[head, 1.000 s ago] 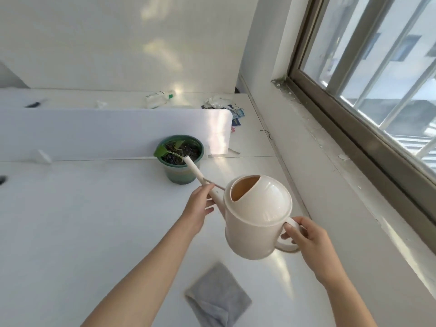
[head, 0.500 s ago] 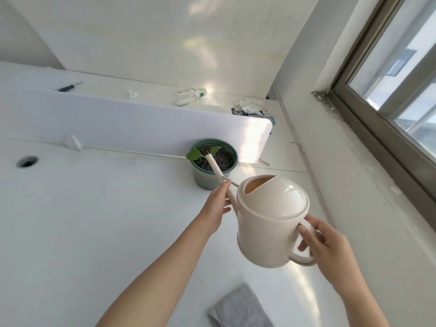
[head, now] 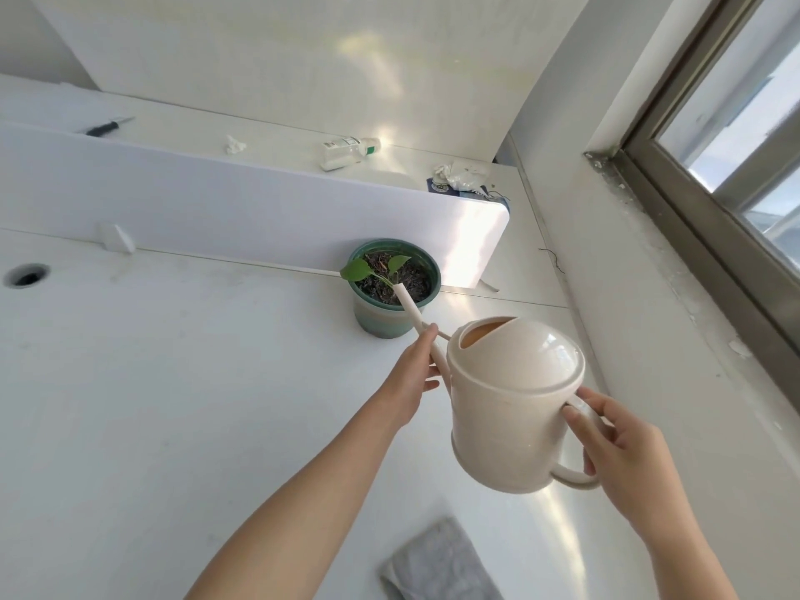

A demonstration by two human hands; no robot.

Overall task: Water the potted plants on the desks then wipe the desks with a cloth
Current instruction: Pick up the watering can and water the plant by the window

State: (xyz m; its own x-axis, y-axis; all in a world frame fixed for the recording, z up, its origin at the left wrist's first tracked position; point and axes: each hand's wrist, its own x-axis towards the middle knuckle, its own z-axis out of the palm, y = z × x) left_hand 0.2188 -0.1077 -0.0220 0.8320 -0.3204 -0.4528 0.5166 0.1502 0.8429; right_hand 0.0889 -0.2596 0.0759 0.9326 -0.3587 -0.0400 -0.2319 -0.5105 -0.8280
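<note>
Both hands hold one watering can [head: 511, 409] up above the white desk [head: 173, 383]. On the right side, the right hand [head: 623, 452] has its fingers curled around the handle [head: 575, 482], with the thumb on top of it. The left hand [head: 411, 374] grips the long thin spout [head: 413, 316] close to the can, thumb on top and fingers under. The can is tipped forward a little, and the tip of the spout sits over the dark dirt in a green pot [head: 385, 322]. A small plant [head: 356, 269] with green leaves grows in that pot. The pot stands on the desk, right against a low white wall [head: 216, 201] that splits this desk from the next one. A gray cloth [head: 441, 560] lies flat on the desk, near the bottom edge, below the can. Far to the left, the desk has a round hole [head: 27, 275]. On the next desk, behind the low wall, lie a small bottle [head: 348, 151], a pen-like thing [head: 108, 125] and some crumpled paper [head: 236, 144]. A window [head: 736, 123] runs along the right side.
</note>
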